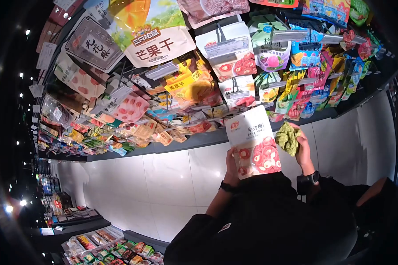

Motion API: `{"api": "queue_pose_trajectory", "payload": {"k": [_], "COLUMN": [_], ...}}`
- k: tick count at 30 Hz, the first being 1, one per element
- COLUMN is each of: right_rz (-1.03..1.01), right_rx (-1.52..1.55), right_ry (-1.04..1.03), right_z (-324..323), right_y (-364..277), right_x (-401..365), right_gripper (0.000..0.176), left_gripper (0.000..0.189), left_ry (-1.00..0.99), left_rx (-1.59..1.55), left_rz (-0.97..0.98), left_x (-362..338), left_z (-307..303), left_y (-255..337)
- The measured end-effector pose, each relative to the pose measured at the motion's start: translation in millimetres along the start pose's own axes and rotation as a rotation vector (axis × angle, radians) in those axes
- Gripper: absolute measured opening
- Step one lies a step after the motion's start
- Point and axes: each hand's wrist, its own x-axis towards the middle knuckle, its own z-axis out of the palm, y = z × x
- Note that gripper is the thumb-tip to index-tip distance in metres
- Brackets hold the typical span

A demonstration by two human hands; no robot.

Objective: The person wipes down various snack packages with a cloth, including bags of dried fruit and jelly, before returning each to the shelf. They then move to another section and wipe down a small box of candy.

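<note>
My left hand [232, 164] grips the lower left edge of a white snack bag [253, 140] with red plum pictures and dark Chinese print. The bag is upright with its front towards me. In my right hand [303, 150] is a crumpled yellow-green cloth [288, 138], just right of the bag. My fingers wrap round its right side, and some of them are hidden behind it. Close above the bag, similar white bags [237, 90] hang on the shelf rack.
Hanging snack bags fill the rack across the top, among them a large mango bag [157, 37] and a yellow bag [192, 84]. Metal hooks with price tags [292, 35] stick out towards me. Pale floor tiles [163, 176] lie below. A bin of packets [119, 249] stands at lower left.
</note>
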Motion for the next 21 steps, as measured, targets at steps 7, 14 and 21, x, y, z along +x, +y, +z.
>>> {"api": "queue_pose_trajectory", "payload": {"k": [7, 14, 21], "right_rz": [-0.410, -0.487, -0.416], "right_rx": [-1.167, -1.315, -1.377], "right_ry": [-0.162, -0.438, -0.185], "right_z": [124.3, 172.8, 158.0], "right_y": [-17.3, 36.3, 41.2], "right_x": [-34.1, -91.2, -63.6], "right_gripper": [0.045, 0.042, 0.039], "left_gripper": [0.056, 0.050, 0.070], "left_ry": [0.108, 0.089, -0.048], "left_rx": [0.100, 0.069, 0.039], "left_rz": [-0.059, -0.202, -0.241], "left_x": [-28.1, -58.1, -77.3], "left_z": [9.1, -2.2, -0.2], "left_y": [4.4, 19.5, -8.3]}}
